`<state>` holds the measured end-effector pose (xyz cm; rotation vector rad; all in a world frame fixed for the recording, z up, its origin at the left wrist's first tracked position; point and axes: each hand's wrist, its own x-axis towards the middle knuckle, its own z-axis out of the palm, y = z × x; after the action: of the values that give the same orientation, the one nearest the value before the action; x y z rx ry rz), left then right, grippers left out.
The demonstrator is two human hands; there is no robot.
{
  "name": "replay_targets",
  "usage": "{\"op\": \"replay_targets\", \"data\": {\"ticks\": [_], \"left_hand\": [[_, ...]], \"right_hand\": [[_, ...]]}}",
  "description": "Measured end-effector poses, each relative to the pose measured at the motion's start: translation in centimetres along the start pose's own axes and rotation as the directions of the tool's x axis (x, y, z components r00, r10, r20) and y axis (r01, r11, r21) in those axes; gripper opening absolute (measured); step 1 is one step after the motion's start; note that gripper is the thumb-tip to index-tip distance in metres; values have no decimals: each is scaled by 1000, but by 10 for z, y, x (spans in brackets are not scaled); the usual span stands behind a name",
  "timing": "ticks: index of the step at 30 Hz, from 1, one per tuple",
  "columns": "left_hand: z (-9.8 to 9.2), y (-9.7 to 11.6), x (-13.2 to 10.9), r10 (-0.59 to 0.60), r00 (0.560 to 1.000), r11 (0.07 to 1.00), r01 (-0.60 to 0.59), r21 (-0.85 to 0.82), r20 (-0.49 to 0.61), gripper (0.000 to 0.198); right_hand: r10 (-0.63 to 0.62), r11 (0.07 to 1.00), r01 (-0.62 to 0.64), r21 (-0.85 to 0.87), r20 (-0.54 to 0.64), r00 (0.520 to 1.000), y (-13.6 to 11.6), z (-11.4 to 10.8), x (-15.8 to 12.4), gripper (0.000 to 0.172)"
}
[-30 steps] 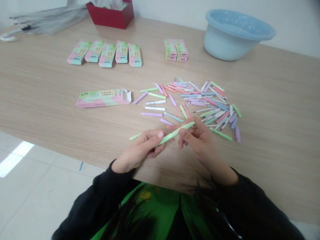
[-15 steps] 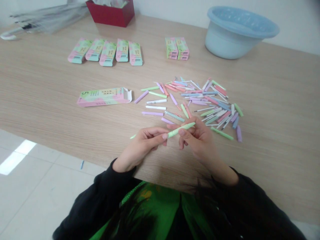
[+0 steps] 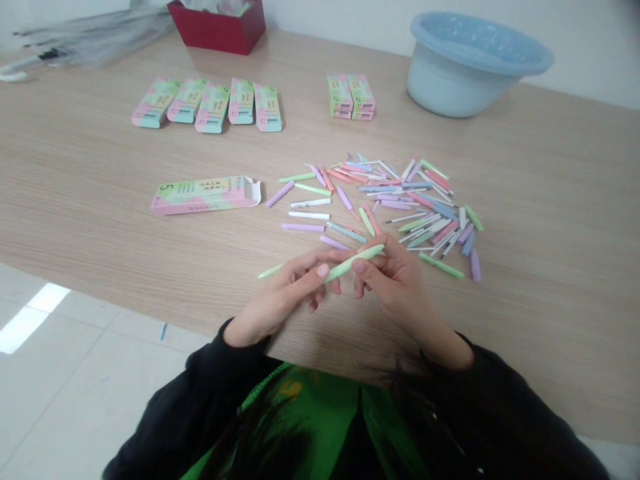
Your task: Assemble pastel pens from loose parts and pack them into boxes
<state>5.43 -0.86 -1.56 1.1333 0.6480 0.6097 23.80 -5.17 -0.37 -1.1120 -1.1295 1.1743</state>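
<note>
A light green pen (image 3: 354, 263) is held between my two hands above the table's near part, tilted up to the right. My left hand (image 3: 293, 287) pinches its lower left end with thumb and fingers. Around its right part close the thumb and fingers of my right hand (image 3: 393, 273). Another green piece (image 3: 271, 271) lies partly behind my left hand. Just beyond my hands is a loose spread of pen parts in green, purple, pink, blue and white, with a purple piece (image 3: 303, 227) and a white one (image 3: 309, 215) on its left side.
An open-ended pink and green box (image 3: 200, 195) lies left of the pen parts. Farther back are several similar boxes (image 3: 213, 108), a small stack of boxes (image 3: 351, 97), a red box (image 3: 220, 28), a clear umbrella (image 3: 100, 41) and a blue basin (image 3: 450, 80).
The green pen has shifted slightly left and down between my hands. The whole view has moved a little, and more of the green piece behind my left hand shows.
</note>
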Motion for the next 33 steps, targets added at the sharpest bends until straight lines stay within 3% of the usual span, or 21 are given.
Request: {"op": "replay_targets", "data": {"ticks": [2, 4, 6, 9, 11, 14, 16, 18, 21, 25, 27, 29, 30, 33], "left_hand": [[-1, 1, -1, -29, 999, 998, 26, 55, 46, 45], [0, 1, -1, 27, 1000, 984, -25, 177, -5, 48], [2, 1, -2, 132, 987, 946, -97, 309, -95, 39], [8, 1, -3, 301, 931, 874, -182, 450, -207, 16], [10, 0, -3, 317, 919, 868, -182, 462, -234, 17], [7, -2, -2, 109, 990, 956, -79, 283, -91, 39], [3, -2, -1, 6, 999, 981, -13, 192, 34, 50], [0, -2, -1, 49, 998, 966, -56, 251, 33, 48], [4, 1, -3, 224, 974, 870, -192, 454, -18, 40], [10, 11, -5, 275, 959, 796, -270, 542, 73, 28], [3, 21, -3, 290, 951, 721, -293, 628, 111, 31], [-16, 36, 2, 355, 932, 566, -274, 778, 70, 34], [-30, 45, 6, 394, 919, 459, -214, 862, 18, 35], [-88, 72, 21, 414, 883, 84, 204, 975, -220, 51]], "right_hand": [[3, 1000, -3, 6, 5, 1000, 0, 0, 0, 32], [7, 1000, -7, 8, -4, 1000, 1, 0, 0, 32], [9, 1000, -9, 0, -20, 1000, 2, 0, 0, 31], [9, 1000, -10, -10, -62, 998, 3, 0, 0, 30], [8, 1000, -9, -13, -83, 997, 2, 0, 0, 29], [17, 1000, -19, -15, -83, 996, -1, 2, -2, 28], [36, 999, -37, -8, -66, 997, -3, 4, -4, 27], [37, 999, -38, -4, -62, 997, -3, 5, -5, 26], [8, 1000, -10, -17, -95, 995, 1, 4, -5, 24], [-28, 997, 16, -82, -152, 988, 3, -1, -4, 20], [-53, 994, 37, -99, -165, 985, -2, -6, -3, 19], [-86, 993, 69, -100, -177, 980, -11, -12, -3, 18], [-108, 991, 91, -100, -184, 977, -16, -16, -4, 18], [-154, 984, 130, -123, -213, 965, -28, -27, -8, 17]]}}
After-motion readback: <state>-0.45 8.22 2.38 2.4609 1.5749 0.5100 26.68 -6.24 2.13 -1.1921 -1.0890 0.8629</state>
